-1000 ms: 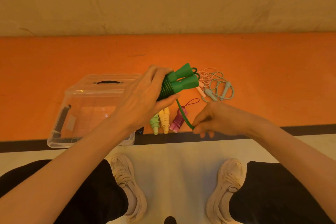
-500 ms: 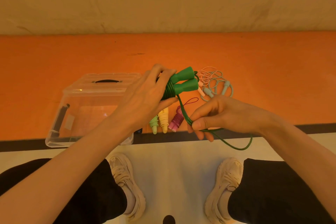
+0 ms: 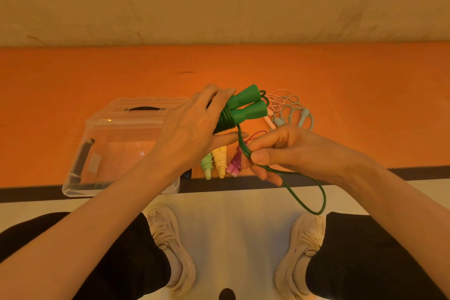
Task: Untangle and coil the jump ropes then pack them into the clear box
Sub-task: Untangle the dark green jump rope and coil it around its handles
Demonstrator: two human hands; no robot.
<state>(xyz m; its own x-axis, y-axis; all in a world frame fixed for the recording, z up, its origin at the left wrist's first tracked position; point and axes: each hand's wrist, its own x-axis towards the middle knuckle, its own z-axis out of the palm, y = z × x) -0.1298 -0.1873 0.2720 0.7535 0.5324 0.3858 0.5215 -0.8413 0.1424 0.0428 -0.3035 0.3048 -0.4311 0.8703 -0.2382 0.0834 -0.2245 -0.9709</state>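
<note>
My left hand (image 3: pixel 192 129) grips the two green jump-rope handles (image 3: pixel 243 107) together, with green cord wound round their lower part. My right hand (image 3: pixel 287 151) pinches the loose green cord (image 3: pixel 314 192), which hangs in a loop below it. On the orange mat lie three coiled ropes: light green (image 3: pixel 207 164), yellow (image 3: pixel 220 159) and pink-purple (image 3: pixel 235 162). A tangle of pale pink and light blue ropes (image 3: pixel 287 109) lies behind the green handles. The clear box (image 3: pixel 102 143) sits open on the mat to the left, partly hidden by my left arm.
The orange mat (image 3: pixel 365 95) ends at a dark strip just before my feet. My two shoes (image 3: pixel 170 246) and black trouser legs stand on a pale floor below. A beige wall rises behind the mat.
My right hand has risen toward the handles while pinching the green cord, and a loose loop of cord now hangs beneath it. My left hand keeps its grip on the handles.
</note>
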